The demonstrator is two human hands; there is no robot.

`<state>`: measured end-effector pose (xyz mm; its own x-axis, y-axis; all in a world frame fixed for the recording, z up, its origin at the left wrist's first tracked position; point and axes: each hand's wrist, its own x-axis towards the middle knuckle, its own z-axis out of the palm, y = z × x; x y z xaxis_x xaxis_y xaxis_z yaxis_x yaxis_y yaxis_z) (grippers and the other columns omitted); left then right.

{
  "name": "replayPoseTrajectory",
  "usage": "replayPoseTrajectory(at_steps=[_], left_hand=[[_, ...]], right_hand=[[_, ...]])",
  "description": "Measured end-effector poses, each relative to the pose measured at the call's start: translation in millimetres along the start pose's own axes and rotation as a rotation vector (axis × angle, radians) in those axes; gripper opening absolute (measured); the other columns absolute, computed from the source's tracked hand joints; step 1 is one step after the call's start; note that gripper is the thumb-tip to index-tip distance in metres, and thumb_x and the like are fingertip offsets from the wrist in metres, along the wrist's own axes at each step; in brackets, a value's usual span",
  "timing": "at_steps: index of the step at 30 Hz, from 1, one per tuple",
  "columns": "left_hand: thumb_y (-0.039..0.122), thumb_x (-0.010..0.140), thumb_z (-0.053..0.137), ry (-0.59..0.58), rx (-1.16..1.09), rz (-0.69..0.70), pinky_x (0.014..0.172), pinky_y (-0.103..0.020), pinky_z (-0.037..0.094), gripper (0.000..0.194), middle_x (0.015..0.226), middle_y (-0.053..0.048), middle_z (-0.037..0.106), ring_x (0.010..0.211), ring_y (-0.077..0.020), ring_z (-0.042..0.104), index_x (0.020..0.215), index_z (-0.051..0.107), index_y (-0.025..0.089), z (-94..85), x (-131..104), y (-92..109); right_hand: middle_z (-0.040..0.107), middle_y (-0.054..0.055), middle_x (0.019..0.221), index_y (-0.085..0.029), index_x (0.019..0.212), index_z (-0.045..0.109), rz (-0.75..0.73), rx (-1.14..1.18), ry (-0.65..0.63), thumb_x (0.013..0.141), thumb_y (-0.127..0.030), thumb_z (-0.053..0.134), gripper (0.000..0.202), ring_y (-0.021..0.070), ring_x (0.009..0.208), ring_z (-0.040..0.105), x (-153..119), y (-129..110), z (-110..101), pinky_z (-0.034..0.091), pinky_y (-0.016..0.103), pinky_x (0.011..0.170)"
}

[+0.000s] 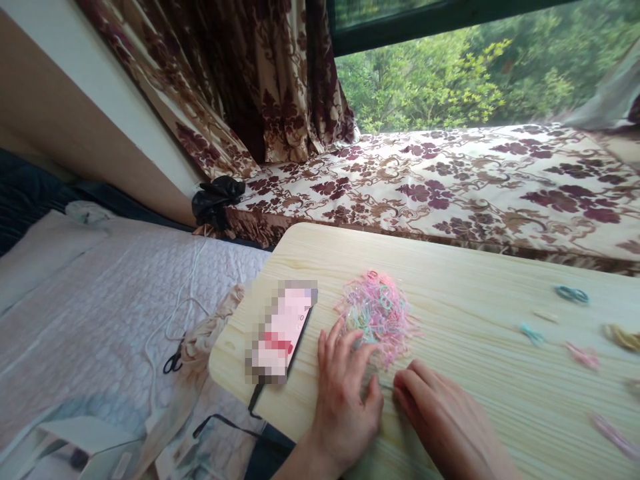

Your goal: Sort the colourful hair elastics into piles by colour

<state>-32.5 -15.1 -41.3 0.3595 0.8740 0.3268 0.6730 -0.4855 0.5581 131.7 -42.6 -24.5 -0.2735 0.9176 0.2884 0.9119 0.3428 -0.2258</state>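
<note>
presently both hands rest low on the near edge of the desk (pixel 450 280), side by side and almost touching. the left hand (pixel 345 393) lies flat with fingers spread apart, fingertips at the near left fringe of the pile of small rubber bands (pixel 377 310); it grips nothing. the right hand (pixel 440 417) is curled with fingertips drawn together just near of the pile; whether a band is pinched there cannot be told. the pile sits mid-desk, just right of the phone (pixel 283 330). sorted small bunches lie well apart at the far right: a blue bunch (pixel 573 293), a teal bunch (pixel 531 333), a pink bunch (pixel 583 355). judgement: picking goes best by steadying the pile with the flat hand, drawing one band clear from the loose edge, and keeping colours apart.
</note>
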Motion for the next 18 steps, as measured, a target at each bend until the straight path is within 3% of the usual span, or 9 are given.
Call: replayPoseTrajectory(at_steps=[6, 11, 18], left_hand=[[0.004, 0.08, 0.052, 0.015, 0.014, 0.013, 0.112, -0.069, 0.029, 0.05, 0.132, -0.01, 0.054, 0.143, -0.0319, 0.031, 0.125, 0.053, 0.026, -0.6, 0.3, -0.4], [0.006, 0.084, 0.05, 0.067, -0.008, 0.032, 0.11, -0.067, 0.035, 0.044, 0.13, -0.011, 0.055, 0.141, -0.0311, 0.033, 0.124, 0.052, 0.024, 0.7, -2.5, -2.6], [0.008, 0.087, 0.05, 0.123, 0.018, 0.098, 0.107, -0.061, 0.042, 0.04, 0.126, -0.01, 0.058, 0.14, -0.0306, 0.037, 0.124, 0.054, 0.024, 9.1, -5.6, -17.2]], right_hand=[[0.057, -0.002, 0.06, -0.026, 0.067, 0.053, 0.039, 0.042, 0.062, 0.097, -0.02, 0.036, 0.035, 0.0129, 0.048, 0.06, -9.9, 4.7, 0.3, 0.043, 0.024, 0.046], [0.062, -0.003, 0.069, -0.026, 0.077, 0.058, 0.176, 0.194, -0.074, 0.099, -0.033, 0.042, 0.028, 0.0112, 0.058, 0.065, -25.7, 20.7, -12.3, 0.047, 0.021, 0.053], [0.069, 0.002, 0.077, -0.027, 0.075, 0.062, 0.565, 0.144, -0.006, 0.091, -0.05, 0.04, 0.035, 0.017, 0.063, 0.068, -43.6, 86.7, -50.2, 0.049, 0.027, 0.054]])
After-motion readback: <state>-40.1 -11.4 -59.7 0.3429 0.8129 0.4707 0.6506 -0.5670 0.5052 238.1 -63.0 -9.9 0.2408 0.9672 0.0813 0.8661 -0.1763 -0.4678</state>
